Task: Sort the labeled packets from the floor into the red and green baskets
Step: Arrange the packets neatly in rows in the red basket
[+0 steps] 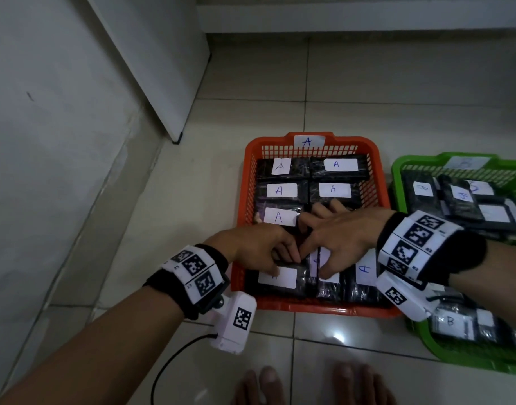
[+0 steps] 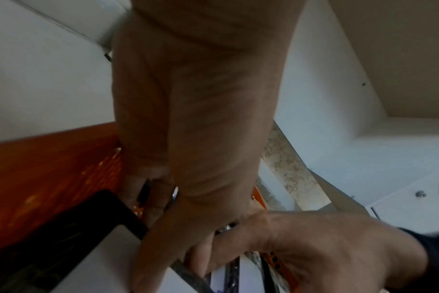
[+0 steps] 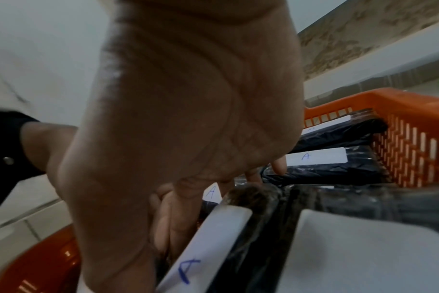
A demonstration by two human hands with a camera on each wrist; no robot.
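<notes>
I take the red basket (image 1: 310, 141) as my landmark: it sits on the tiled floor (image 1: 397, 92) with an "A" tag on its far rim, and black packets with white "A" labels fill it in rows. Just right of it, almost touching, stands the green basket (image 1: 411, 162), holding black packets, one of which shows a "B" (image 1: 450, 320) at its near end. Left of the red basket and farther back stands a white cabinet (image 1: 151, 54). Both of my hands are inside the red basket's near half, touching each other. My left hand (image 1: 259, 247) has its fingers bent down onto the near-left packet (image 1: 277, 283), fingertips on its top edge. My right hand (image 1: 347, 241) spreads its fingers over the middle packet (image 1: 326, 285), thumb pressed on its label; from the blurred wrist views I think it grips that packet's edge, but I cannot tell for sure. Bare toes (image 1: 268, 381) show at the near side.
</notes>
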